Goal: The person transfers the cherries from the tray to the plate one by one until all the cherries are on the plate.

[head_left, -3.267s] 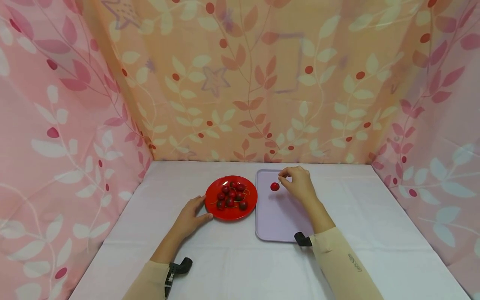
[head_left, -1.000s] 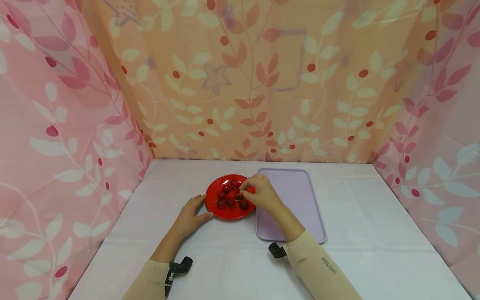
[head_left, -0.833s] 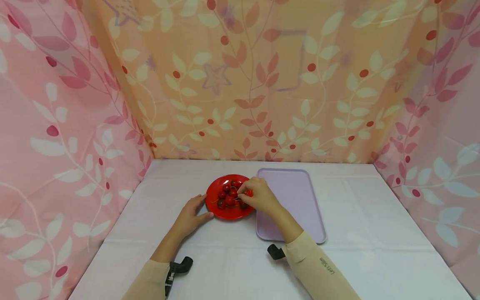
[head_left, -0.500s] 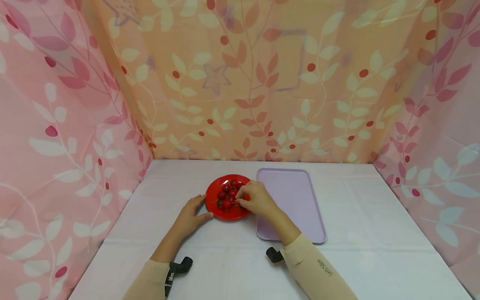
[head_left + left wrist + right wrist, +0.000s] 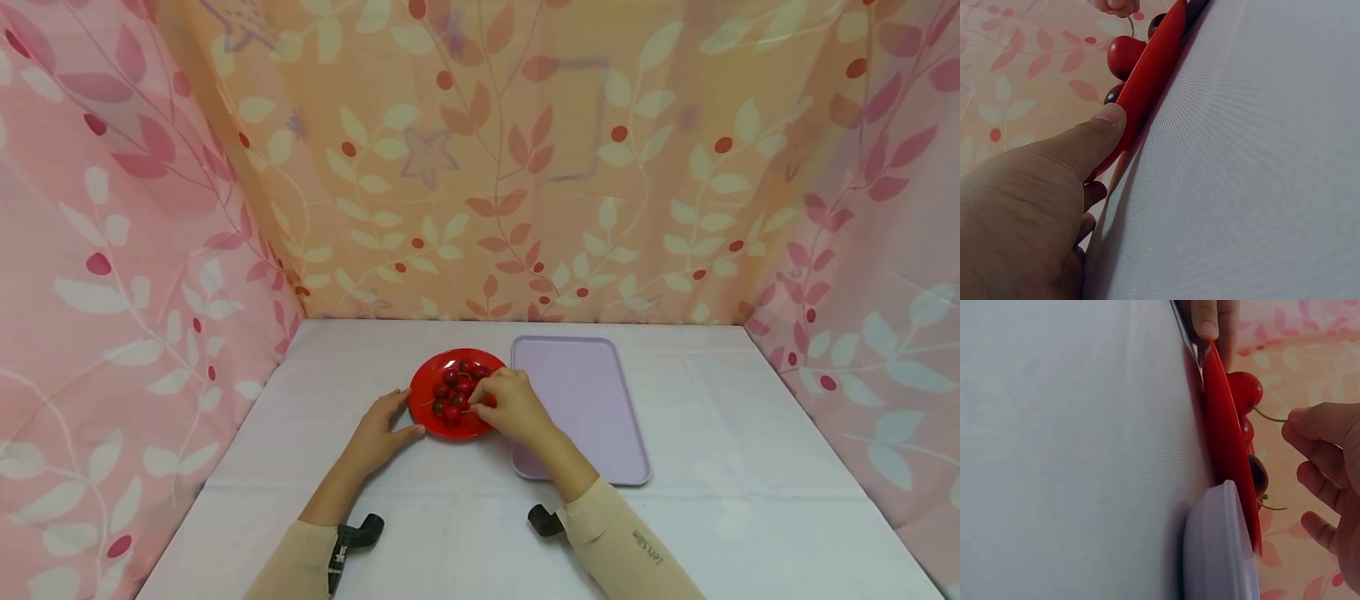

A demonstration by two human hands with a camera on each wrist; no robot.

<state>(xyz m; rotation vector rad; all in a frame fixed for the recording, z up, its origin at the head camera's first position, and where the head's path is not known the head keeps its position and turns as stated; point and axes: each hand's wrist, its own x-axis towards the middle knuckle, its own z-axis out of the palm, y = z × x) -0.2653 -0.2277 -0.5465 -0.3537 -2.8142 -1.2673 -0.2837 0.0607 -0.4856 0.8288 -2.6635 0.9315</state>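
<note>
A red plate (image 5: 420, 417) holding several dark red cherries (image 5: 450, 377) lies on the white-covered table. My left hand (image 5: 378, 433) holds the plate's left edge, its thumb on the rim in the left wrist view and the fingers further round the edge. Over the plate's right side, my right hand (image 5: 517, 408) pinches a thin green stem (image 5: 1270, 418) between thumb and forefinger. That stem belongs to a bright red cherry (image 5: 1126, 57) at the near side of the pile. The other fingers of the right hand are loosely bent. Part of the pile is hidden behind this hand.
A pale purple tray (image 5: 581, 400) stands right against the plate's right side, partly under the right forearm. Patterned cloth walls (image 5: 480, 167) enclose the table at the back and both sides. Black wrist cameras (image 5: 363, 532) sit at the cuffs.
The right hand has come from over the tray, where it held a cherry by its stem, to the plate. Lately it shifted slightly nearer, moving the pinched cherry forward. The left hand stays put.
</note>
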